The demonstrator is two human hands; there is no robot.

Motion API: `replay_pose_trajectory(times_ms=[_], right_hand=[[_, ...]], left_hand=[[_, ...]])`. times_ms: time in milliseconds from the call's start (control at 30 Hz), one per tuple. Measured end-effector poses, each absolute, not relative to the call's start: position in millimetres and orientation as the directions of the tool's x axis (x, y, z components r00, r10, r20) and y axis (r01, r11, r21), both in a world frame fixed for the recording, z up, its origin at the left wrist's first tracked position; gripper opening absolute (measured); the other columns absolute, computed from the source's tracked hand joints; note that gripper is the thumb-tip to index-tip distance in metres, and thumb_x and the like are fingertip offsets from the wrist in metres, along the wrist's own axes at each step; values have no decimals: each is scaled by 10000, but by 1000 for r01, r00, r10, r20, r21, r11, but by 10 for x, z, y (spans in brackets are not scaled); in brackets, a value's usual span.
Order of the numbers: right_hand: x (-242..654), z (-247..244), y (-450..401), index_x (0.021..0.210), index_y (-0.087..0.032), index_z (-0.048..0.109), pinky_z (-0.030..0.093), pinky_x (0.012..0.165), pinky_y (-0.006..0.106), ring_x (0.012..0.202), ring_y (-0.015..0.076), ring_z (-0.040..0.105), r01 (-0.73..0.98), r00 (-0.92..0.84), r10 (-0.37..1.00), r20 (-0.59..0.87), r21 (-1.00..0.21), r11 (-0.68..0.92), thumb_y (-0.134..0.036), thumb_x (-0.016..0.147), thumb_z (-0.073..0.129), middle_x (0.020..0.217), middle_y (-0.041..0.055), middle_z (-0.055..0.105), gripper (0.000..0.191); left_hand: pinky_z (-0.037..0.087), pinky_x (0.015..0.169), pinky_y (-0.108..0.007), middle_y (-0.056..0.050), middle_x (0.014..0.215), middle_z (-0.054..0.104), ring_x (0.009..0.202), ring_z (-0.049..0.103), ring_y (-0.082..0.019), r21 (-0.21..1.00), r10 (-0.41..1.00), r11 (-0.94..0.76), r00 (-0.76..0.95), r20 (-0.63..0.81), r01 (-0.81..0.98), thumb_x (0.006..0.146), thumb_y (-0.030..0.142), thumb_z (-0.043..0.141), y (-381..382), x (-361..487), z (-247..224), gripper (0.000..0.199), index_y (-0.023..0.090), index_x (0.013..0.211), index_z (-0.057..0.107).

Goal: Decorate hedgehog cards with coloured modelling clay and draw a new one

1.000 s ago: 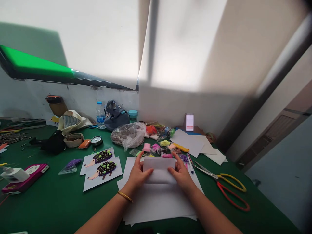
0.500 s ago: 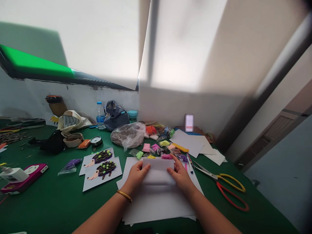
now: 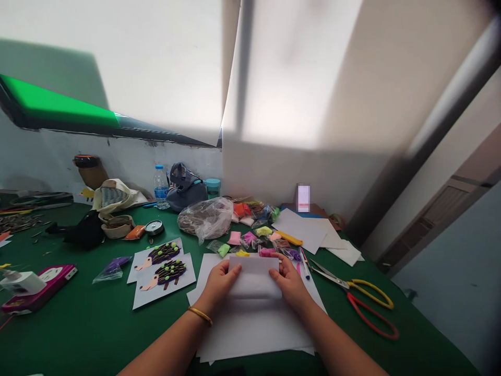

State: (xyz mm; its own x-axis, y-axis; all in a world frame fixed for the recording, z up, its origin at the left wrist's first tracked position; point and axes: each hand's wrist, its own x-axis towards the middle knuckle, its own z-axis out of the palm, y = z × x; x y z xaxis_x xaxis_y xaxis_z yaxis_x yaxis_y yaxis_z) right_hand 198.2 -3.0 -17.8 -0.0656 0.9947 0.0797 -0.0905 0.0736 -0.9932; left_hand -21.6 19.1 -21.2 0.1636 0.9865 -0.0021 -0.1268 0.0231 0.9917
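Observation:
A folded piece of white paper (image 3: pixel 255 277) is held upright between both hands, above a stack of larger white sheets (image 3: pixel 258 331). My left hand (image 3: pixel 219 282) grips its left edge, thumb in front and fingers behind. At the right edge, my right hand (image 3: pixel 288 279) pinches it the same way. A gold bracelet (image 3: pixel 200 315) circles the left wrist. Just beyond the paper lie small packets of coloured clay, including a pink one (image 3: pixel 235 238) and a light green one (image 3: pixel 224 249).
Scissors (image 3: pixel 342 283) lie open on the right. Two hedgehog pictures (image 3: pixel 164 279) are on the left, with a magenta power strip (image 3: pixel 49 287) farther left. Behind stand a bottle (image 3: pixel 160 190), a plastic bag (image 3: pixel 207 218) and loose paper sheets (image 3: pixel 305 230). A yellow cutter (image 3: pixel 289 238) lies near them.
My right hand's fingers have shifted very slightly at the paper's top right edge. Both hands still hold the paper in nearly the same place.

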Motion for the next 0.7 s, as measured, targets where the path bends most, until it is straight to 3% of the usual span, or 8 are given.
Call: replay_pose_trajectory(times_ms=[700], right_hand=[[2001,-225,-13,1240,-230,465,456,575,264,684,175,598,-82,-58,994,98,-992,93,-422,793,677,776,-9,606,531]], left_hand=[[442,547,-236,-41,777,696,651,593,-178,996,990,13,144,0,-89,663,590,743,174,-203,-182,507,134,882,711]])
